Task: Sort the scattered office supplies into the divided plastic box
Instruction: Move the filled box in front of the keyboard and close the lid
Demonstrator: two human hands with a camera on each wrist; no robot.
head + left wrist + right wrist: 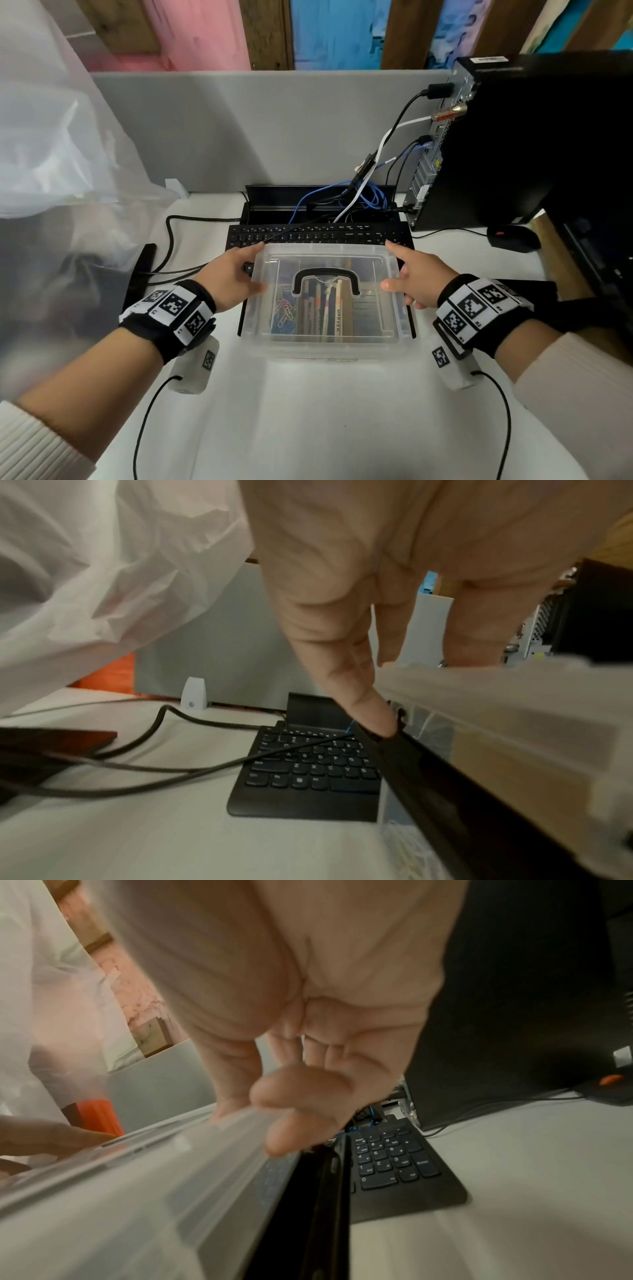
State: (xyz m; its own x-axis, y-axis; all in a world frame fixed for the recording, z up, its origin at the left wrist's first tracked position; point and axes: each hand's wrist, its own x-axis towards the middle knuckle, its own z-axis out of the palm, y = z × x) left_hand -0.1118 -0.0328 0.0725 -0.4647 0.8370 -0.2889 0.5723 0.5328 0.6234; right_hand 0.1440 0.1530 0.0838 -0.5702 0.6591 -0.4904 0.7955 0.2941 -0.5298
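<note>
Both hands on the clear plastic lid [329, 270] w/ black arched handle [326, 279], one per short side; left hand [236, 274] grips the lid's left edge, thumb on top, fingers [363, 696] stretched along the far-left corner and reaching down the side; right hand [416, 277] mirrors it on the right edge, thumb on top, fingers [301, 1110] curled over the rim; wrists roughly level, forearms angled in, both w/ black bands carrying b/w square markers.

Lid sits over the translucent rectangular divided plastic box [325, 346]; whether it's fully seated, can't tell; wrist views are blurred there. Box is mid-desk, toward the far edge, its back part over the black keyboard [318, 234]; a black flat tray [241, 318] shows under its sides.

Through the lid: coloured wire paper clips [286, 310] in the left compartment; pens and a cream marker [338, 308] printed "MARKER" in the centre one, lying lengthwise; right compartment contents unclear.

White matte desk [308, 428]; black glossy PC tower [507, 144] at far-right corner w/ tangled blue, white, black cables [363, 195]; black mouse [513, 238] beside it; crinkled frosted plastic sheet [51, 137] at the left edge.
</note>
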